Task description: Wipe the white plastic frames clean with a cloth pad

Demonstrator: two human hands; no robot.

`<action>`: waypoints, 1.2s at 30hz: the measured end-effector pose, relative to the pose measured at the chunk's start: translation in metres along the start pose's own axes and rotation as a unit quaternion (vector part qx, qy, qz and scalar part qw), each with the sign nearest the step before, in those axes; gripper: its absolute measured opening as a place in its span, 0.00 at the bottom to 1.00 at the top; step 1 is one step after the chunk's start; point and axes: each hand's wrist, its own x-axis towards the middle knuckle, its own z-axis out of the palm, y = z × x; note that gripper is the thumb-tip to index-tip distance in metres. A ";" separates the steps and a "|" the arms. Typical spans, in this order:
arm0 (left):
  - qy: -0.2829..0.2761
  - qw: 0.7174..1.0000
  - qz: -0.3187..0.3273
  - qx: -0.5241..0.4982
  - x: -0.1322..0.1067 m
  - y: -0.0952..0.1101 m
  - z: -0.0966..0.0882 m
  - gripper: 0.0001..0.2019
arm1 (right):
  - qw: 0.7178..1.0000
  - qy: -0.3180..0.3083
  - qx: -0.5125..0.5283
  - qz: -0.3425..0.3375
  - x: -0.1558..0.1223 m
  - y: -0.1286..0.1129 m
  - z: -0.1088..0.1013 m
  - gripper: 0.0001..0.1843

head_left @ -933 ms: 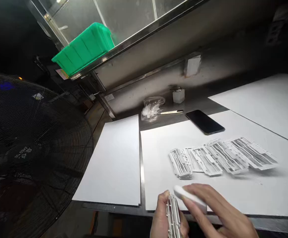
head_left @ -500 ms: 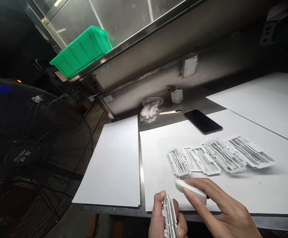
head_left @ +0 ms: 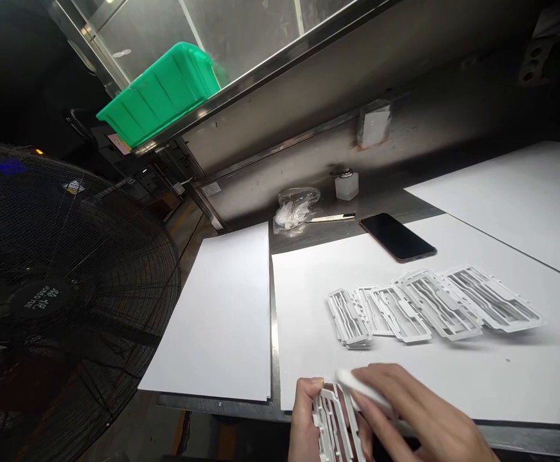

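Observation:
My left hand (head_left: 304, 423) is at the bottom edge, fingers closed around a white plastic frame part (head_left: 332, 423) that is tilted so its open face shows. My right hand (head_left: 415, 417) grips a white oblong block (head_left: 363, 390) and lays it against the top of that part. Just beyond the hands, a fanned row of several similar white frame parts (head_left: 429, 308) lies on the white sheet (head_left: 453, 372) covering the bench.
A black phone (head_left: 397, 237) lies behind the row. Further back are a plastic bag (head_left: 295, 210), a pen (head_left: 332, 218) and a small white bottle (head_left: 346, 185). A green bin (head_left: 162, 93) sits on the upper shelf. A large black fan (head_left: 58, 308) fills the left side.
My left hand has turned the part from edge-on to show more of its face. My right hand has brought the white block down onto it.

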 end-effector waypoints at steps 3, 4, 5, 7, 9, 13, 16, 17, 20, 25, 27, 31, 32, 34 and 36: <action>0.028 0.999 0.009 -0.031 -0.001 0.009 0.003 0.28 | 0.996 0.024 -0.019 0.087 -0.001 0.016 -0.007 0.10; 0.044 0.998 0.020 -0.051 -0.003 0.014 0.005 0.27 | 0.991 0.035 -0.029 0.127 -0.004 0.022 -0.010 0.11; 0.060 0.995 0.037 -0.077 -0.005 0.019 0.007 0.28 | 0.984 0.046 -0.043 0.168 -0.007 0.028 -0.014 0.14; 0.073 0.988 0.068 -0.116 -0.011 0.030 0.012 0.30 | 0.964 0.073 -0.076 0.243 -0.014 0.037 -0.020 0.19; 0.077 0.983 0.101 -0.130 -0.014 0.040 0.016 0.27 | 0.942 0.082 -0.097 0.311 -0.019 0.043 -0.023 0.24; 0.186 0.954 0.215 0.090 0.003 0.065 0.024 0.21 | 0.896 0.066 -0.028 0.439 -0.011 0.049 -0.016 0.32; 0.244 0.900 0.282 0.226 0.033 0.086 0.032 0.16 | 0.887 0.061 0.046 0.455 0.002 0.055 -0.005 0.35; 0.251 0.889 0.293 0.246 0.044 0.092 0.034 0.15 | 0.888 0.063 0.062 0.452 0.006 0.058 -0.002 0.36; 0.264 0.869 0.307 0.286 0.067 0.104 0.041 0.15 | 0.886 0.059 0.111 0.446 0.013 0.068 0.007 0.39; 0.219 0.894 0.306 0.243 0.071 0.102 0.043 0.17 | 0.882 0.039 0.160 0.442 0.011 0.077 0.010 0.38; 0.181 0.913 0.300 0.210 0.065 0.098 0.041 0.17 | 0.883 0.039 0.172 0.435 0.010 0.077 0.007 0.38; 0.130 0.926 0.307 0.176 0.047 0.090 0.041 0.16 | 0.905 0.055 0.142 0.398 0.016 0.070 -0.005 0.34; 0.120 0.927 0.311 0.174 0.042 0.088 0.042 0.16 | 0.914 0.061 0.124 0.382 0.019 0.067 -0.008 0.32; 0.102 0.927 0.316 0.172 0.033 0.082 0.047 0.15 | 0.932 0.071 0.086 0.344 0.025 0.057 -0.010 0.27; 0.087 0.926 0.324 0.173 0.023 0.074 0.053 0.14 | 0.950 0.071 0.055 0.299 0.032 0.047 -0.007 0.24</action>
